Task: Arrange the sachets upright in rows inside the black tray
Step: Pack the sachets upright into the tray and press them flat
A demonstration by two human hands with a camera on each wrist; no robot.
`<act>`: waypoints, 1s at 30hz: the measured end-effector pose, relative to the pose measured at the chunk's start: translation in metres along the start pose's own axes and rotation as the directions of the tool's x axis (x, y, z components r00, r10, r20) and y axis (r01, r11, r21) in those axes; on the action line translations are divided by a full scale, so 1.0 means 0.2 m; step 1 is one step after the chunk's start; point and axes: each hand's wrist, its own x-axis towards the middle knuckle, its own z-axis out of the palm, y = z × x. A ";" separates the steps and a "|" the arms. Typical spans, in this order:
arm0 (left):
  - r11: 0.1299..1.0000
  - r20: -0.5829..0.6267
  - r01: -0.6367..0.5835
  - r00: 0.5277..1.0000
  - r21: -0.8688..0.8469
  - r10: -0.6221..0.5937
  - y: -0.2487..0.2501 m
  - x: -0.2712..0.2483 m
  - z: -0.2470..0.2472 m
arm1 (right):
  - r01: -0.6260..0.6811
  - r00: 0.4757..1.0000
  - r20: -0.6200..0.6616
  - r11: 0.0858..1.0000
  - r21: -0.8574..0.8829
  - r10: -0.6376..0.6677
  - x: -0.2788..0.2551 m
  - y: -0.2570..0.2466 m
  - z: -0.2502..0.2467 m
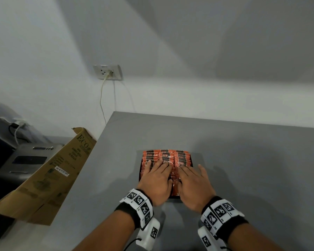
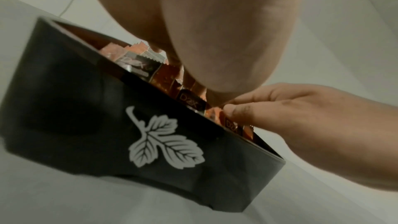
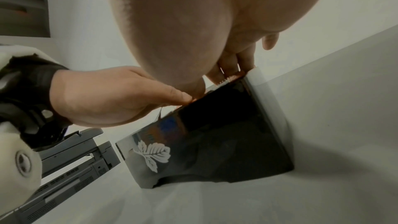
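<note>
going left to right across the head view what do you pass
printer → cardboard box → wall socket → left hand, flat on the sachets in the black tray → right hand → bare grey table

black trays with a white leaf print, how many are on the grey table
1. The single glossy black tray with a white leaf print sits on the grey table before the person, filled with orange sachets, under both hands; nothing hints at another.
</note>
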 end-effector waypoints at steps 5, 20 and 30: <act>0.995 -0.051 0.077 0.995 -0.061 -0.081 -0.03 -0.02 -0.02 | -0.038 0.997 0.069 0.999 0.020 0.036 0.00 0.01 -0.03; 0.935 0.042 0.288 0.957 -0.207 -0.286 -0.21 -0.20 0.09 | -0.108 0.975 0.196 0.994 0.019 0.102 -0.08 0.04 0.00; 0.896 0.001 0.302 0.948 -0.325 -0.319 -0.17 -0.11 0.10 | -0.197 0.973 0.140 0.975 0.100 0.182 -0.02 0.03 0.02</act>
